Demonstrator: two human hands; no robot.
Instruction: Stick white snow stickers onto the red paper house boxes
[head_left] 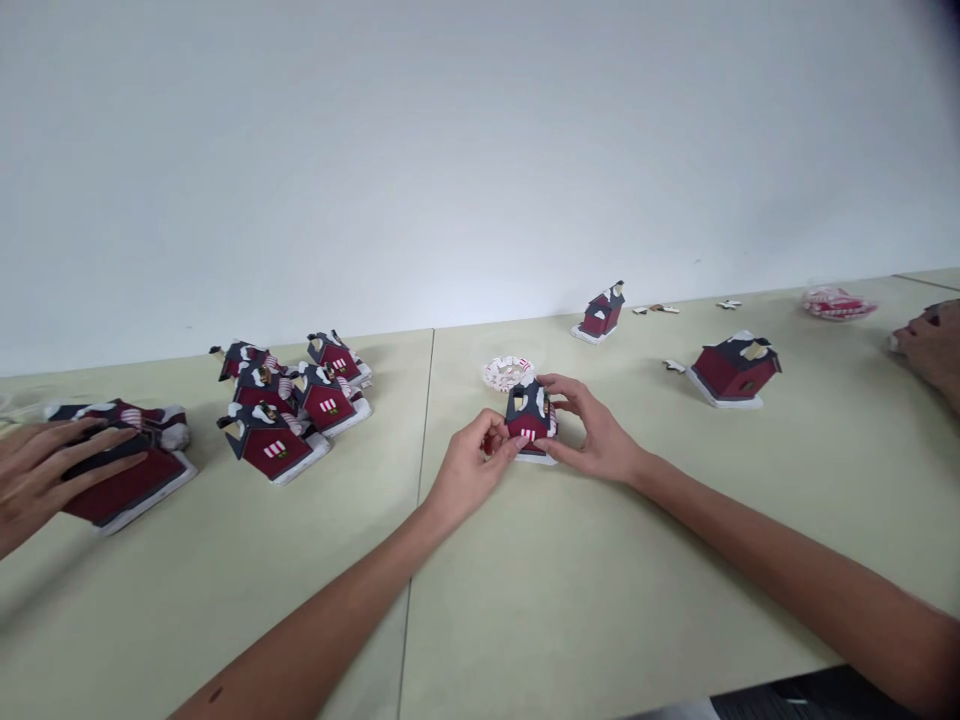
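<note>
A small model house (529,420) with dark red walls, a dark grey roof with white snow patches and a white base stands on the table in front of me. My left hand (472,462) pinches its near corner, with the fingers on the red wall and the roof edge. My right hand (589,430) holds its right side, with the fingers curled over the roof. The hands partly hide the walls. Just behind the house lies a white and red lacy cut-out piece (508,373), close to but not touching my hands.
Several finished model houses (300,400) cluster at left; a co-worker's hand (45,480) rests on a larger one (124,490). Another person's hand (930,345) enters at right. Further houses (735,370), loose wooden pieces (656,309) and a clear bag (838,304) lie on the pale green table (600,560) by a white wall.
</note>
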